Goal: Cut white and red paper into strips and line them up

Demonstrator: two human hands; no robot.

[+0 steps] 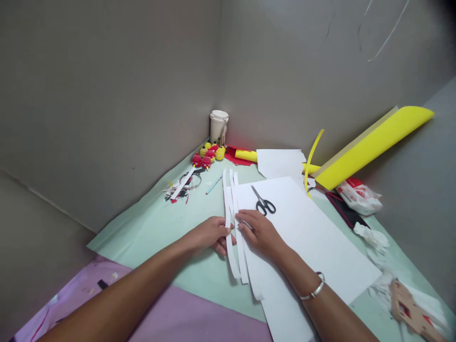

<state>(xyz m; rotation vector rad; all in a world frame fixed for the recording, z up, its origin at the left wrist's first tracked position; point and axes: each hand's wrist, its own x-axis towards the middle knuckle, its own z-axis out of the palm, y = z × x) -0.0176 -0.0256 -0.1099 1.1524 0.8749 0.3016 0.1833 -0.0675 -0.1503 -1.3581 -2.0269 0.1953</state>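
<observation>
My left hand (218,232) is closed on a long, narrow white paper strip (232,259), thumb on top and fingers beneath. Just right of it lie more white paper strips (242,259), side by side along the edge of a large white paper sheet (302,242). Fingers of my right hand (257,230) rest on the strips and the sheet's left edge, bent forward; whether they pinch anything is unclear. Black-handled scissors (265,205) lie on the sheet beyond my right hand, blades pointing away.
Small red and yellow lantern-like balls (210,154) cluster by a white lidded cup (218,126) in the corner. Paper scraps (180,190) and a pencil (213,184) lie left. Rolled yellow paper (374,147), a tissue pack (358,195) and a tan cardboard piece (409,304) are right.
</observation>
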